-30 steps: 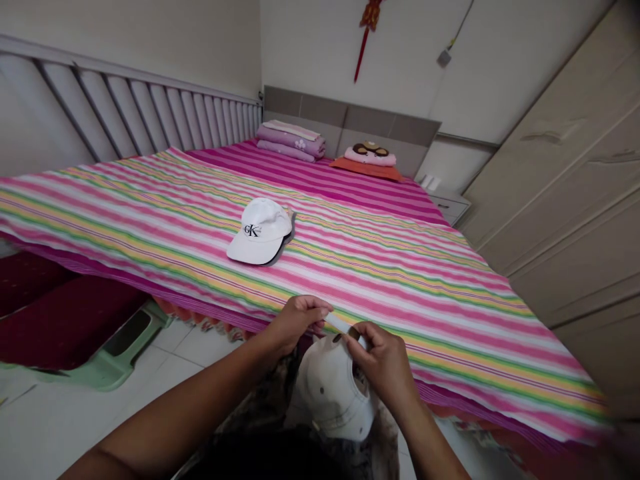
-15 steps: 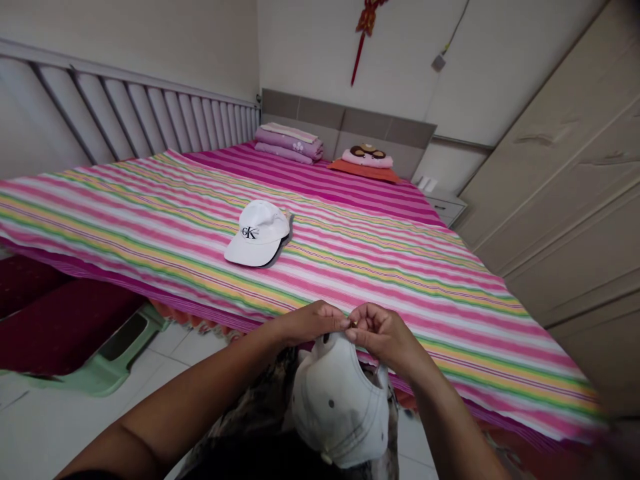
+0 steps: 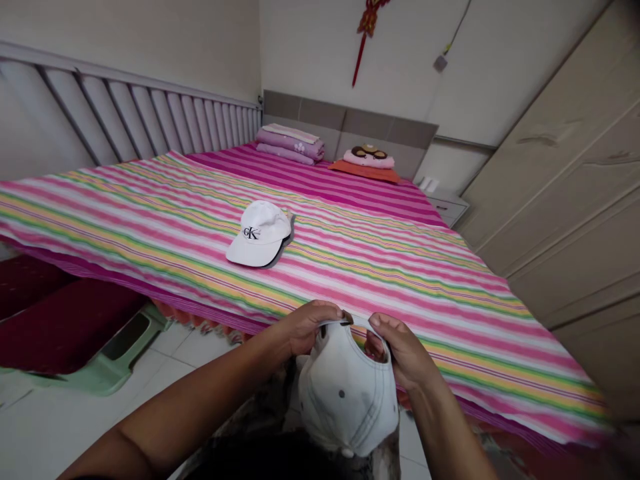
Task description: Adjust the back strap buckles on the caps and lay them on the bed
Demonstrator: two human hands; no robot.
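I hold a white cap [image 3: 347, 393] low in front of me, its back opening turned up toward the bed. My left hand [image 3: 307, 325] is closed on the left side of the cap's back strap. My right hand [image 3: 403, 350] grips the right side of the same rim, fingers curled around it. A second white cap [image 3: 260, 233] with a dark logo lies flat on the striped bedsheet [image 3: 400, 273], well beyond both hands.
Folded purple bedding [image 3: 291, 141] and a small pillow [image 3: 369, 160] lie at the headboard. A wardrobe [image 3: 575, 187] stands on the right, a white rail [image 3: 150, 113] on the left. A green stool [image 3: 110, 357] and dark red cushion [image 3: 60, 320] sit on the floor.
My hands were pinched together at the cap's back strap; now they have moved apart to the two sides of the rim, and the cap has turned slightly.
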